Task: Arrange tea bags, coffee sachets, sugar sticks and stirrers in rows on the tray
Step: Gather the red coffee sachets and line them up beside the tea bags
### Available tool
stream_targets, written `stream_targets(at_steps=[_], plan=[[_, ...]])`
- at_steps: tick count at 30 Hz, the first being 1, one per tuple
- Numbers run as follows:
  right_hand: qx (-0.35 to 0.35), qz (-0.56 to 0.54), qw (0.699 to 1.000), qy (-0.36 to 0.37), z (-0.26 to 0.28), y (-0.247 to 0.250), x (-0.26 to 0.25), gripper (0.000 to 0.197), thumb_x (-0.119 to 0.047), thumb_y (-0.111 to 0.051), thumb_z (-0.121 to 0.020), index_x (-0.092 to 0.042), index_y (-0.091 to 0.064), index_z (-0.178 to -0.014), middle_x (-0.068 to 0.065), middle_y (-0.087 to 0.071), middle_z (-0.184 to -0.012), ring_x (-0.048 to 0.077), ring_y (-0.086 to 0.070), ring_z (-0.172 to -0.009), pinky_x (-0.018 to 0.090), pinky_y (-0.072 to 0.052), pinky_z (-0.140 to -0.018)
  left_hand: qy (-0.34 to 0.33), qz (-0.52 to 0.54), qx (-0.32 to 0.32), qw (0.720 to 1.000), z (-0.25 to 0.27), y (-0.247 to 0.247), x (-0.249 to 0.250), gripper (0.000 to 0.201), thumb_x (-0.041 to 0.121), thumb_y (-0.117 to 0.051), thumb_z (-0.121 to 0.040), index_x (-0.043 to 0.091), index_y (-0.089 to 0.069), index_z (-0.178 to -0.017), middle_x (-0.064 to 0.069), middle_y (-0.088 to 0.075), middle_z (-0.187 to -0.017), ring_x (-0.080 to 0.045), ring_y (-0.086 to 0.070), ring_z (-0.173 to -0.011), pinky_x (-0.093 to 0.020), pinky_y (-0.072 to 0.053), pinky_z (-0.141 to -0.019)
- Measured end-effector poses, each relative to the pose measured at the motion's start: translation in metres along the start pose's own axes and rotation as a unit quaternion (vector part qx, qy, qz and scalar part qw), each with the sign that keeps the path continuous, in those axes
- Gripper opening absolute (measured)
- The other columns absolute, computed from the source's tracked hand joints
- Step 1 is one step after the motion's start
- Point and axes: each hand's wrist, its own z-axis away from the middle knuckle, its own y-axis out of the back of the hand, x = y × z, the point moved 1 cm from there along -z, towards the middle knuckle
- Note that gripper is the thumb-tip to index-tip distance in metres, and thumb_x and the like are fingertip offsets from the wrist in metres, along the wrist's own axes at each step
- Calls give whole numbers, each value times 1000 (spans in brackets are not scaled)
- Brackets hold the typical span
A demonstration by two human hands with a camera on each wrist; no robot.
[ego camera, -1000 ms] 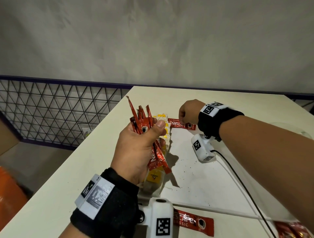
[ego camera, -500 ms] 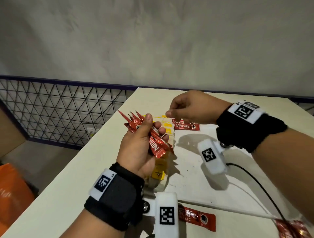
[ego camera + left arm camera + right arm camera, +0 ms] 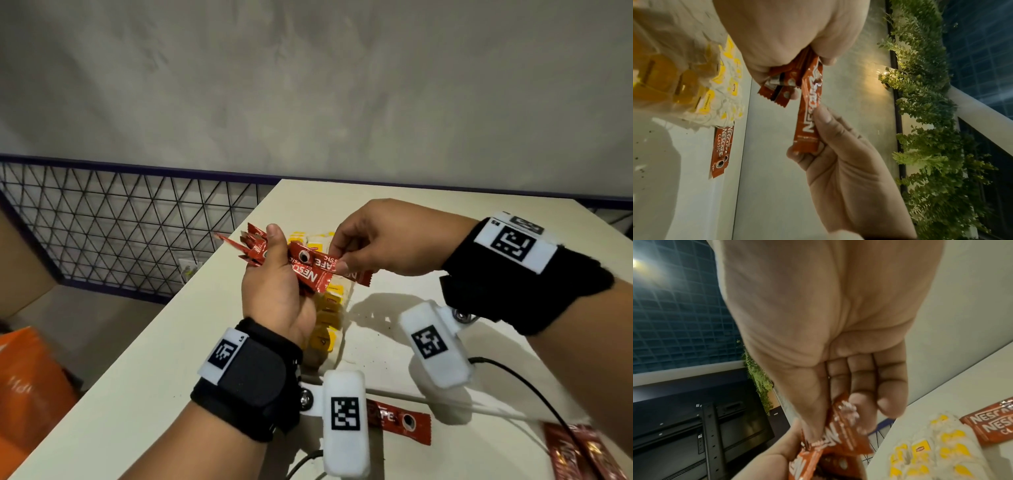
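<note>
My left hand [image 3: 275, 263] grips a bundle of red coffee sachets [image 3: 255, 250] above the tray's left side. My right hand [image 3: 342, 255] pinches the end of one sachet [image 3: 325, 265] that still sticks out of that bundle. In the left wrist view the single sachet [image 3: 808, 116] hangs between both hands, with the right hand [image 3: 838, 154] below it. A row of yellow and white tea bags [image 3: 329, 308] lies on the white tray [image 3: 376, 346] under the hands. Two sachets [image 3: 721, 151] lie side by side on the tray beyond the tea bags; the right wrist view shows these sachets [image 3: 992, 423] too.
One loose coffee sachet [image 3: 400, 419] lies on the table in front of the tray, and more sachets [image 3: 582, 452] lie at the bottom right. A black cable [image 3: 534, 390] crosses the tray's right part. The table's left edge [image 3: 164, 325] drops off beside a wire-mesh rail [image 3: 120, 226].
My right hand came back from the tray's far edge to the left hand and pinched a sachet in the bundle. The left hand tilted the bundle down and to the right.
</note>
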Motion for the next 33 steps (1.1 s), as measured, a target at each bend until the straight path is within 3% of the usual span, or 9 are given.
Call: stream_targets(at_steps=[3,6,10,13,18,21,25,28,33], plan=[[-2,-11,1000,-9,6,4,4,7,-31,-66,-88,-29,-69,-94,-11,-71,-78,10,-67,-70,30,-56,-71,-2,-6,0,1000,-3,3,2,27,28,-64,-92,7,-59,-107,-4,-70,-72,-18,-70,-59,-33,-56,-54],[49,-181,982,-25,8,6,9,2,-18,-63,-91,-18,-63,-90,-5,-71,-70,7,-63,-57,19,-49,-56,-4,-47,-63,997,2,3,3,18,18,-71,-85,11,-59,-97,-1,-60,-61,-12,-59,-47,-25,-47,-46],[92,-393,915,-20,3,2,16,5,-9,-60,-92,-7,-61,-96,10,-70,-84,20,-66,-72,37,-54,-76,-52,-160,-181,969,12,1,0,35,19,-82,-66,14,-61,-94,0,-63,-67,-15,-57,-56,-29,-48,-56],[79,-451,889,-13,3,-2,21,2,-10,-63,-89,-12,-63,-90,8,-67,-85,23,-62,-76,35,-51,-69,-105,-211,-182,955,13,4,-1,31,17,-83,-72,13,-63,-95,-3,-64,-72,-21,-58,-63,-36,-49,-64],[102,-387,913,-80,7,-1,36,17,-12,-74,-78,-14,-63,-91,3,-66,-81,16,-59,-71,29,-46,-61,-180,-271,-148,934,11,3,6,25,6,-78,-78,19,-59,-86,-1,-67,-72,-18,-62,-61,-35,-50,-60],[197,-258,944,-57,11,10,44,32,-25,-81,-73,-26,-64,-101,-9,-67,-96,12,-62,-77,28,-48,-66,-220,-363,-165,890,10,2,10,26,11,-79,-76,23,-60,-89,0,-71,-82,-22,-68,-75,-47,-57,-73],[107,-48,993,-18,13,10,35,9,-33,-75,-80,-33,-72,-89,-14,-70,-78,3,-60,-71,27,-49,-72,-244,-377,-180,876,18,-2,14,26,14,-79,-78,25,-59,-91,3,-71,-82,-15,-69,-75,-38,-57,-73],[75,-70,994,-26,11,4,35,3,-28,-73,-82,-30,-71,-84,-18,-65,-62,0,-54,-59,24,-45,-66,-249,-336,-177,891,21,-2,17,25,13,-75,-81,26,-59,-94,8,-71,-78,-6,-69,-72,-26,-55,-69],[54,-99,994,0,9,-2,29,3,-32,-71,-85,-29,-71,-86,-17,-62,-60,2,-53,-57,29,-47,-63,-261,-329,-200,885,24,-4,17,26,11,-75,-82,27,-58,-93,9,-69,-78,-3,-69,-72,-19,-54,-66]])
